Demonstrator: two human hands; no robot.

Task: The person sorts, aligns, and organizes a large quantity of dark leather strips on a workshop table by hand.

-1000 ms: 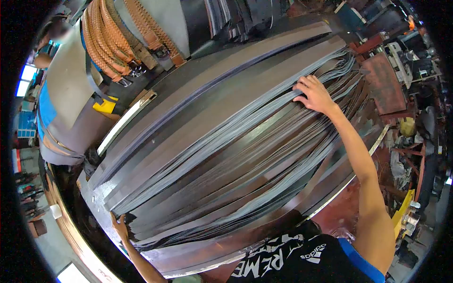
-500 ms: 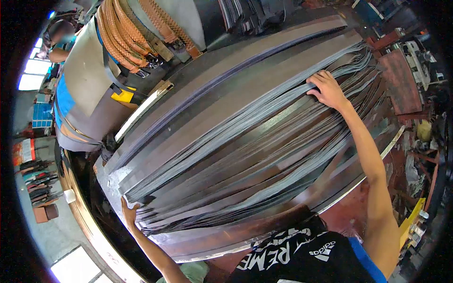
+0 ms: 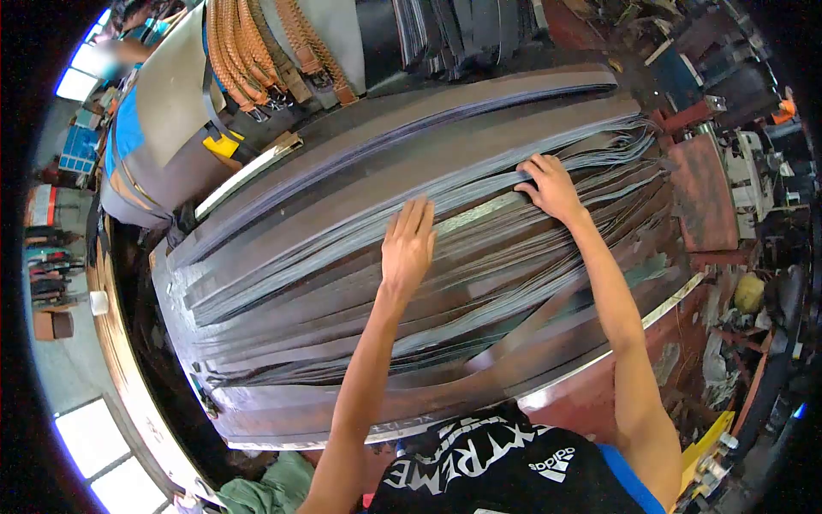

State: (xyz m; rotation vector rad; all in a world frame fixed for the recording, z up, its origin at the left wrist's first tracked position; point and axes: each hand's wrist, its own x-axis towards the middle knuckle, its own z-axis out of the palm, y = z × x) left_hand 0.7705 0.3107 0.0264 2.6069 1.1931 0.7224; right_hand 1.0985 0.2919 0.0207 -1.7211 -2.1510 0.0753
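Observation:
Long dark brown leather strips (image 3: 360, 244) with grey edges lie in stacks along a metal-topped table (image 3: 175, 295). My left hand (image 3: 409, 244) rests on the middle of the stack, its fingers stretched out flat and pointing away from me. Farther right, my right hand (image 3: 552, 187) is bent over the near edge of the same stack, fingers curled on top and thumb lower down. The strips' right ends fan out in loose, wavy layers. Behind this stack is another narrow stack of strips (image 3: 402, 133), neatly aligned.
Braided tan belts (image 3: 235, 60) and black straps (image 3: 441, 38) hang over a padded roll (image 3: 163, 128) at the back. A reddish-brown board (image 3: 702, 193) and machine parts stand on the right. Green cloth (image 3: 270, 484) lies at lower left. Another person (image 3: 133, 38) is at far upper left.
My left hand has left the strips' left end and moved right to their middle, now lying flat. My right hand stays on the stack's edge. The view has shifted slightly.

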